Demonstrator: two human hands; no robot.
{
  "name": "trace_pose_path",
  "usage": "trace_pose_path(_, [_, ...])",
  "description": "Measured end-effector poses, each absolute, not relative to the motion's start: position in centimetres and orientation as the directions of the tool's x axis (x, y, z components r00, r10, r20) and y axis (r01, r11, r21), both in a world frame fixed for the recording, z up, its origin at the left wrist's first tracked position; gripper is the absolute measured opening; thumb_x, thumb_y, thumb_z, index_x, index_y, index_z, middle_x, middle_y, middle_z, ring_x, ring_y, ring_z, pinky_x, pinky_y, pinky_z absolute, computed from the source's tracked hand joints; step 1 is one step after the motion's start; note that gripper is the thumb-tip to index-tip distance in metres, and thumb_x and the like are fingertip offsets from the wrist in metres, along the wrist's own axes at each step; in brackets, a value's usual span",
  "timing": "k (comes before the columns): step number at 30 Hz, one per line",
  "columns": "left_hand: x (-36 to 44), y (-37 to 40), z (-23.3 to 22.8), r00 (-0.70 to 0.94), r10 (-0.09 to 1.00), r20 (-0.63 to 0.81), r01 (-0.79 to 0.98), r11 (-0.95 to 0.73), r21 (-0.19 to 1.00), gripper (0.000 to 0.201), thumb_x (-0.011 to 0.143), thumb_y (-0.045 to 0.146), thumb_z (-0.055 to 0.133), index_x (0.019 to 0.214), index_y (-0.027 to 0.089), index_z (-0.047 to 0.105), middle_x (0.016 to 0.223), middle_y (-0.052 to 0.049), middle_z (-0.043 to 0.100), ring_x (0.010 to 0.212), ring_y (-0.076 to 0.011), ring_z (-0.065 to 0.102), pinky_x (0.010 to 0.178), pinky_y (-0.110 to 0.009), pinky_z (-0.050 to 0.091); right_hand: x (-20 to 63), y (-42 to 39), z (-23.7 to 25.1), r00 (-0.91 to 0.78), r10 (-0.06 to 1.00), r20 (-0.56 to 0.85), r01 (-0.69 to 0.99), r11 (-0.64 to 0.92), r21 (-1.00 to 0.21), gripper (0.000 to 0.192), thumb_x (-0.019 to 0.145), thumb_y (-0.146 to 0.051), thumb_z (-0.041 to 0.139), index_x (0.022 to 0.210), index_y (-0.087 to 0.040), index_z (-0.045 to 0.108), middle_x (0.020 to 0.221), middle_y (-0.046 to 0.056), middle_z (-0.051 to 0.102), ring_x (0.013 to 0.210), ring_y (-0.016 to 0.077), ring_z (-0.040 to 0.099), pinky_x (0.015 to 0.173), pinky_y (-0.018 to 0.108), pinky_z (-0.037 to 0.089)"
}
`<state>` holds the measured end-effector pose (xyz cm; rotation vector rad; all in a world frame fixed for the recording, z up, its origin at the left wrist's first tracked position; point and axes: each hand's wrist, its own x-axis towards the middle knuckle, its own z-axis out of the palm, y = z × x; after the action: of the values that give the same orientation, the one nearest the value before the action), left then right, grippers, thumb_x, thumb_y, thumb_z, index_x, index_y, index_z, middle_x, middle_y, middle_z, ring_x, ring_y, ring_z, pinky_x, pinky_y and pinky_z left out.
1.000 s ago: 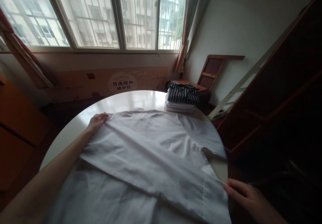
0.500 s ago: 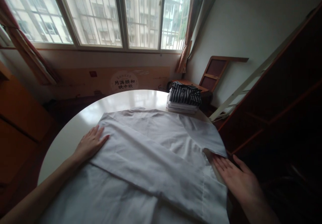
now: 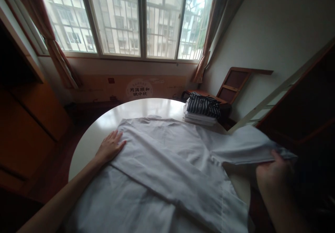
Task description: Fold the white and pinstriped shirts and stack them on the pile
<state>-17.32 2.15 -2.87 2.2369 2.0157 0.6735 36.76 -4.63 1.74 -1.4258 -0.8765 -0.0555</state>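
A white shirt (image 3: 167, 170) lies spread over a round white table (image 3: 104, 125), with one sleeve folded diagonally across its body. My left hand (image 3: 110, 148) rests flat on the table against the shirt's left edge, fingers apart. Off the table's right edge, my right hand (image 3: 274, 172) grips the shirt's other sleeve (image 3: 246, 145) and holds it stretched out to the right, lifted above the table.
A stack of folded clothes (image 3: 201, 109), a dark striped piece on top, sits at the table's far right. Behind it leans a wooden chair (image 3: 230, 86). Windows and a printed cardboard panel (image 3: 138, 86) fill the back wall. Dark wooden furniture stands on both sides.
My right hand went from lying flat near the shirt's right edge to gripping the right sleeve and pulling it outward. My left hand slid down the shirt's left edge. The camera turned left.
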Motion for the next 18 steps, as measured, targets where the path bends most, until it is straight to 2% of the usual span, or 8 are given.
trace_pose_path(1, [-17.2, 2.1, -2.6, 0.047, 0.946, 0.321, 0.885, -0.188, 0.426, 0.055, 0.073, 0.047, 0.047, 0.118, 0.016, 0.050, 0.134, -0.013, 0.039, 0.126, -0.0289, 0.031, 0.103, -0.045, 0.024, 34.6, -5.1, 2.3, 0.715, 0.370, 0.593, 0.563, 0.198, -0.802, 0.041, 0.079, -0.042, 0.034, 0.110, -0.020, 0.049, 0.109, 0.013, 0.056, 0.093, 0.0286, 0.056, 0.070, 0.045, 0.049])
trace_pose_path(2, [-17.1, 2.0, -2.3, 0.027, 0.936, 0.350, 0.803, -0.229, 0.550, 0.054, 0.071, 0.047, 0.051, 0.116, 0.017, 0.051, 0.133, -0.012, 0.041, 0.124, -0.0280, 0.033, 0.103, -0.043, 0.025, 32.2, -5.8, 2.7, 0.662, 0.379, 0.647, 0.626, 0.195, -0.755, 0.041, 0.079, -0.044, 0.037, 0.108, -0.018, 0.050, 0.105, 0.014, 0.058, 0.092, 0.0283, 0.056, 0.072, 0.044, 0.048])
trace_pose_path(4, [-16.9, 1.6, -1.4, -0.072, 0.946, 0.317, 0.499, -0.241, 0.833, 0.055, 0.068, 0.046, 0.056, 0.115, 0.018, 0.050, 0.129, -0.012, 0.045, 0.118, -0.0268, 0.042, 0.100, -0.042, 0.031, 27.5, -7.4, 3.1, 0.239, 0.701, 0.671, 0.777, 0.277, -0.566, 0.038, 0.083, -0.042, 0.036, 0.102, -0.016, 0.055, 0.097, 0.013, 0.062, 0.090, 0.0265, 0.057, 0.077, 0.045, 0.046])
trace_pose_path(5, [-16.9, 1.2, -0.8, -0.121, 0.962, 0.243, 0.279, -0.202, 0.939, 0.055, 0.069, 0.047, 0.055, 0.116, 0.018, 0.048, 0.126, -0.012, 0.047, 0.114, -0.0265, 0.046, 0.097, -0.042, 0.035, 25.5, -8.2, 3.1, 0.077, 0.771, 0.632, 0.782, 0.346, -0.518, 0.031, 0.079, -0.042, 0.044, 0.090, -0.019, 0.061, 0.087, 0.008, 0.065, 0.083, 0.0236, 0.060, 0.078, 0.041, 0.047])
trace_pose_path(7, [-17.1, 0.3, 0.3, -0.142, 0.988, 0.052, -0.169, -0.076, 0.983, 0.054, 0.073, 0.050, 0.049, 0.116, 0.018, 0.047, 0.122, -0.013, 0.051, 0.107, -0.0265, 0.053, 0.090, -0.043, 0.041, 22.8, -9.6, 2.9, -0.384, 0.828, 0.408, 0.726, 0.544, -0.421, 0.023, 0.076, -0.040, 0.052, 0.084, -0.023, 0.065, 0.087, 0.003, 0.067, 0.085, 0.0203, 0.060, 0.084, 0.036, 0.046])
trace_pose_path(9, [-17.5, -0.9, 1.2, -0.082, 0.994, -0.067, -0.442, 0.024, 0.896, 0.055, 0.077, 0.054, 0.040, 0.117, 0.017, 0.045, 0.120, -0.014, 0.052, 0.104, -0.0271, 0.054, 0.085, -0.045, 0.044, 21.9, -10.4, 2.8, -0.627, 0.766, 0.143, 0.681, 0.628, -0.378, 0.038, 0.075, -0.041, 0.055, 0.107, -0.022, 0.059, 0.111, 0.007, 0.060, 0.107, 0.0241, 0.052, 0.092, 0.039, 0.042])
trace_pose_path(12, [-17.9, -2.7, 2.2, -0.007, 0.990, -0.144, -0.501, 0.121, 0.857, 0.064, 0.076, 0.061, 0.033, 0.122, 0.017, 0.042, 0.121, -0.015, 0.052, 0.104, -0.0287, 0.054, 0.083, -0.047, 0.045, 22.8, -10.3, 2.8, -0.641, 0.768, 0.024, 0.689, 0.588, -0.422, 0.044, 0.081, -0.040, 0.048, 0.121, -0.022, 0.049, 0.130, 0.008, 0.046, 0.122, 0.0243, 0.038, 0.098, 0.042, 0.036])
trace_pose_path(18, [-18.1, -4.5, 2.3, -0.054, 0.974, -0.220, -0.189, 0.207, 0.960, 0.071, 0.072, 0.067, 0.034, 0.123, 0.019, 0.042, 0.121, -0.014, 0.052, 0.100, -0.0270, 0.057, 0.075, -0.039, 0.050, 24.0, -9.0, 3.7, -0.574, 0.816, 0.063, 0.669, 0.512, -0.539, 0.032, 0.082, -0.036, 0.046, 0.109, -0.025, 0.058, 0.112, 0.005, 0.060, 0.105, 0.0212, 0.054, 0.091, 0.036, 0.043])
